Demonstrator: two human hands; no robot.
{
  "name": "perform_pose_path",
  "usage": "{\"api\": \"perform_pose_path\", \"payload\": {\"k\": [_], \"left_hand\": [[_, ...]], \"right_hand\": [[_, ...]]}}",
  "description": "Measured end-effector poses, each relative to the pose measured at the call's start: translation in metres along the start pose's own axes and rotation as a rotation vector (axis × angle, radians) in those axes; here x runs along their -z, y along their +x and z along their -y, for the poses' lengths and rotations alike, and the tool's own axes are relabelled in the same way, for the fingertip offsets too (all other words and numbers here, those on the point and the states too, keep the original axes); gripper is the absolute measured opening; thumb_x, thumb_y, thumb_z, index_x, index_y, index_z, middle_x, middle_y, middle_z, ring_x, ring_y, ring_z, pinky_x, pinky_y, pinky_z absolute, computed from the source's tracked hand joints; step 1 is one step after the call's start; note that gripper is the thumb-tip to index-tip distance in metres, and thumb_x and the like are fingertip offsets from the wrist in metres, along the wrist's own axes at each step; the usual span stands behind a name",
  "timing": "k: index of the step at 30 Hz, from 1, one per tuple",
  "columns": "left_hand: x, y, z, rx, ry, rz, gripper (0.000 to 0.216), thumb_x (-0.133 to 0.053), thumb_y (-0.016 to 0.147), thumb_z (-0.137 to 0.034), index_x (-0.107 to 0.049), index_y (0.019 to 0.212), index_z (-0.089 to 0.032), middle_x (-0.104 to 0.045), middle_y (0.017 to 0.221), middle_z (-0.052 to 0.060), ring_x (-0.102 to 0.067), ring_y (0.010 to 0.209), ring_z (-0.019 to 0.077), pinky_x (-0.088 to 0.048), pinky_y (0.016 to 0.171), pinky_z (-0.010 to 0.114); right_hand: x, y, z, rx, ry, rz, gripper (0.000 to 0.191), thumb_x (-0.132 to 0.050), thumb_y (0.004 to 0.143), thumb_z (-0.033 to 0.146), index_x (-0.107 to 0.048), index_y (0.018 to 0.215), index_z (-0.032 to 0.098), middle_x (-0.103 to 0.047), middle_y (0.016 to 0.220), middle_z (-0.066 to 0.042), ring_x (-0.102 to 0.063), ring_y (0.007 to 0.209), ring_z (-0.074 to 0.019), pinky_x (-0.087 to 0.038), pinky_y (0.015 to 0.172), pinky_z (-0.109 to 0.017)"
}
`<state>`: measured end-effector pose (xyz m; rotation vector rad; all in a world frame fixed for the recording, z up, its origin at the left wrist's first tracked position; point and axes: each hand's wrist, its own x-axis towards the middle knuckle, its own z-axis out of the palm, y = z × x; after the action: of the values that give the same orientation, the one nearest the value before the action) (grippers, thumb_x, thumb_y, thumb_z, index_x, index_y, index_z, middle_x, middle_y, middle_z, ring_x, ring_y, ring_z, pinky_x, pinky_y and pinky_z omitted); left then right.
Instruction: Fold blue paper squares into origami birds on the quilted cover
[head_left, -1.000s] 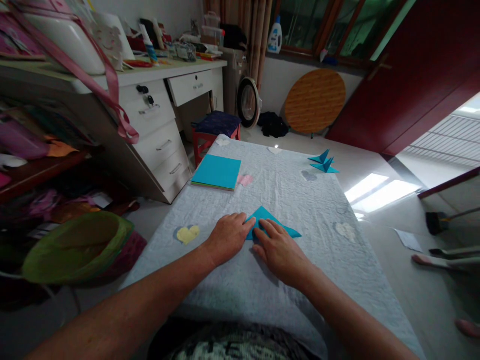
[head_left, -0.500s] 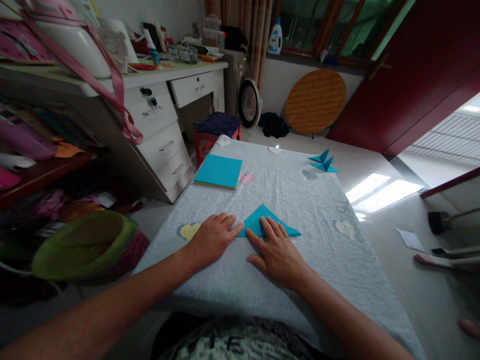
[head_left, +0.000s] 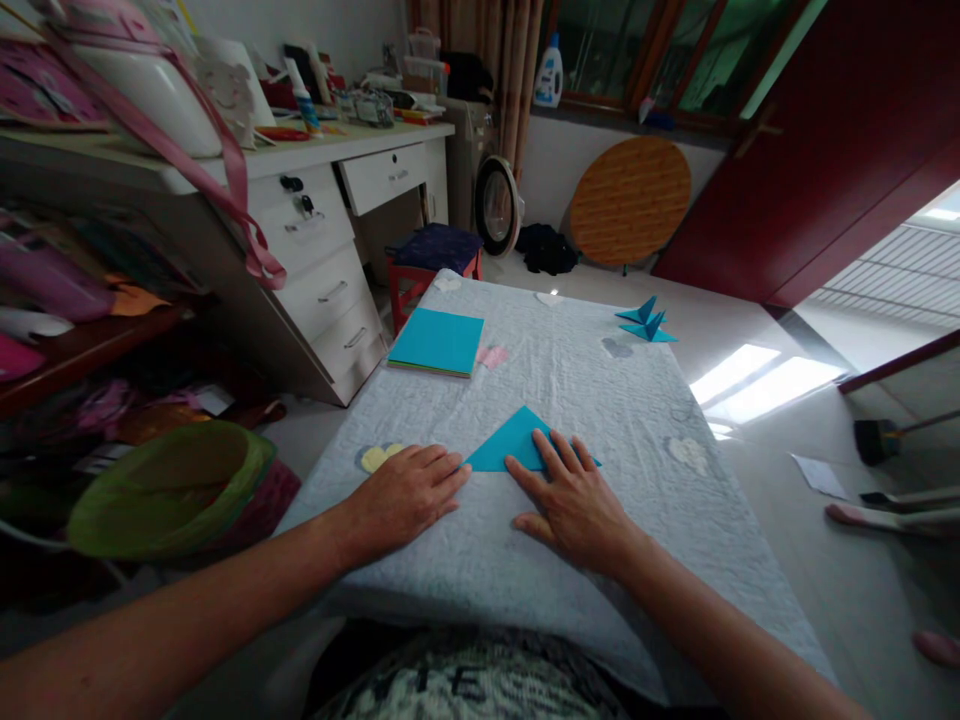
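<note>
A folded blue paper triangle (head_left: 495,447) lies on the tablecloth (head_left: 570,375) in front of the person, its long edge towards them. The right hand (head_left: 576,500) is spread over its right half, fingertips down, apparently to keep the fold flat and steady. The left hand (head_left: 409,490) lies palm down, fingers loosely together, at the left corner; whether it presses that tip is hard to tell. Beyond, well apart from both hands, are a paper stack (head_left: 436,342) at left and folded blue pieces (head_left: 646,325) at right.
</note>
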<state>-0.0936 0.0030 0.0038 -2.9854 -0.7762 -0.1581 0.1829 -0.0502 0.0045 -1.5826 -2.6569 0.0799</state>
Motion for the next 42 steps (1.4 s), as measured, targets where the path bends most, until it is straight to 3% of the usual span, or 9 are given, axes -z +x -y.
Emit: {"api": "perform_pose_path", "payload": {"k": [7,14,20,24,27,29,32,36,42], "left_hand": [[-0.004,-0.007,0.0,-0.004,-0.003,-0.069,0.029,-0.064,0.091,-0.019,-0.06,0.119,-0.016,-0.065,0.117,0.011,-0.06,0.107,0.0264,-0.048,0.09,0.041],[-0.006,-0.01,-0.002,-0.005,0.004,-0.141,0.027,-0.059,0.092,-0.015,-0.061,0.119,-0.014,-0.067,0.115,0.012,-0.063,0.107,0.0263,-0.051,0.09,0.04],[-0.009,-0.014,0.003,-0.013,-0.044,-0.196,0.026,-0.054,0.094,-0.015,-0.062,0.119,-0.015,-0.067,0.118,0.012,-0.063,0.108,0.0249,-0.051,0.092,0.039],[-0.008,-0.009,0.003,-0.014,-0.033,-0.221,0.023,-0.053,0.096,-0.021,-0.064,0.115,-0.016,-0.067,0.115,0.012,-0.063,0.106,0.0255,-0.051,0.09,0.041],[-0.006,0.008,-0.007,-0.018,-0.02,-0.224,0.032,-0.057,0.095,-0.027,-0.06,0.125,-0.017,-0.064,0.121,0.013,-0.058,0.113,0.0281,-0.048,0.096,0.044],[-0.006,0.022,-0.015,-0.045,-0.045,-0.192,0.043,-0.063,0.092,-0.03,-0.056,0.133,-0.02,-0.061,0.126,0.012,-0.055,0.118,0.0287,-0.046,0.1,0.044],[-0.008,0.036,-0.022,-0.028,-0.055,-0.128,0.046,-0.068,0.089,-0.034,-0.058,0.129,-0.015,-0.061,0.124,0.013,-0.054,0.12,0.0299,-0.044,0.102,0.044],[-0.013,0.034,-0.02,-0.041,-0.064,-0.106,0.041,-0.066,0.091,-0.035,-0.059,0.125,-0.014,-0.064,0.12,0.012,-0.056,0.117,0.0288,-0.046,0.1,0.043],[-0.01,0.015,-0.014,-0.047,-0.042,-0.11,0.036,-0.066,0.091,-0.029,-0.059,0.122,-0.011,-0.066,0.116,0.013,-0.06,0.109,0.027,-0.049,0.092,0.04]], "right_hand": [[-0.004,-0.039,-0.041,-0.06,-0.136,-0.006,0.073,-0.041,0.09,0.073,-0.037,0.152,0.035,-0.03,0.16,-0.016,-0.025,0.145,-0.0482,-0.022,0.11,-0.071],[-0.012,-0.076,-0.068,-0.119,-0.178,0.002,0.077,-0.041,0.089,0.075,-0.03,0.155,0.037,-0.027,0.162,-0.014,-0.026,0.145,-0.0475,-0.025,0.109,-0.071],[-0.007,-0.093,-0.083,-0.155,-0.162,-0.024,0.071,-0.043,0.09,0.071,-0.036,0.152,0.036,-0.031,0.16,-0.012,-0.028,0.144,-0.0459,-0.027,0.108,-0.07],[0.009,-0.078,-0.068,-0.176,-0.138,-0.131,0.056,-0.046,0.094,0.06,-0.054,0.141,0.029,-0.039,0.155,-0.014,-0.03,0.142,-0.0432,-0.023,0.112,-0.067],[0.016,-0.049,-0.037,-0.1,-0.035,-0.14,0.056,-0.049,0.095,0.054,-0.051,0.143,0.025,-0.051,0.139,-0.016,-0.045,0.126,-0.0368,-0.031,0.109,-0.059],[0.016,-0.027,-0.016,-0.023,0.042,-0.095,0.059,-0.05,0.095,0.054,-0.048,0.146,0.025,-0.054,0.132,-0.015,-0.047,0.118,-0.0334,-0.035,0.105,-0.055],[0.012,-0.004,0.004,0.021,0.092,-0.057,0.058,-0.048,0.095,0.056,-0.049,0.144,0.024,-0.055,0.127,-0.014,-0.048,0.112,-0.0317,-0.036,0.103,-0.052],[0.008,0.0,0.006,0.041,0.09,-0.034,0.062,-0.043,0.095,0.062,-0.049,0.144,0.024,-0.055,0.128,-0.013,-0.046,0.114,-0.0327,-0.034,0.103,-0.052],[0.011,-0.028,-0.015,-0.012,0.056,-0.013,0.061,-0.042,0.095,0.063,-0.05,0.143,0.027,-0.055,0.135,-0.011,-0.045,0.122,-0.0338,-0.027,0.109,-0.056]]}}
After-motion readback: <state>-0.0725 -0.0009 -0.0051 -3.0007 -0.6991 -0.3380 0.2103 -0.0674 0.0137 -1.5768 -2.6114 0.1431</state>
